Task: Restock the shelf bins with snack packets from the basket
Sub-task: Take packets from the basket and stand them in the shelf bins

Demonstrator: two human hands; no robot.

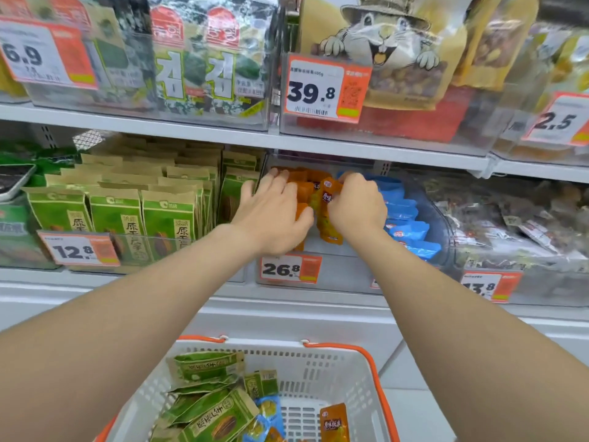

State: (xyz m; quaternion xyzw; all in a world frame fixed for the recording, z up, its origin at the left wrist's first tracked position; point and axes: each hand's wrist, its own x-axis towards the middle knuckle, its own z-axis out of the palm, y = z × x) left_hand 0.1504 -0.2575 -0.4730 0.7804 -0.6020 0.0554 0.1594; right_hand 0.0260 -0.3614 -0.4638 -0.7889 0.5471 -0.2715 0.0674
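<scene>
I stand in front of a white shop shelf (318,148) with two levels of clear plastic bins, each one with an orange and white price tag on its front. Below me, near the floor, stands a white basket (334,371) with orange handles.

Both my arms reach into the middle bin (334,275), the one with the tag 26.8 (290,268). In this bin lie small orange packets (306,183) on the left part and small blue packets (404,212) on the right part. My left hand (274,212) lies on the orange packets with the fingers spread and bent, pressing on them; I cannot tell if it really grips one. My right hand (357,205) is closed around some orange packets, which hang down from it with dark writing on them.

The bin to the left is full of green packets (165,218) standing in rows. In the basket lie more green packets, one orange packet (334,422) and some blue ones.

The lower part of the basket is cut off by the edge of the view. The bin at the far right (516,224) is blurred, and I cannot read what its packets are.
</scene>
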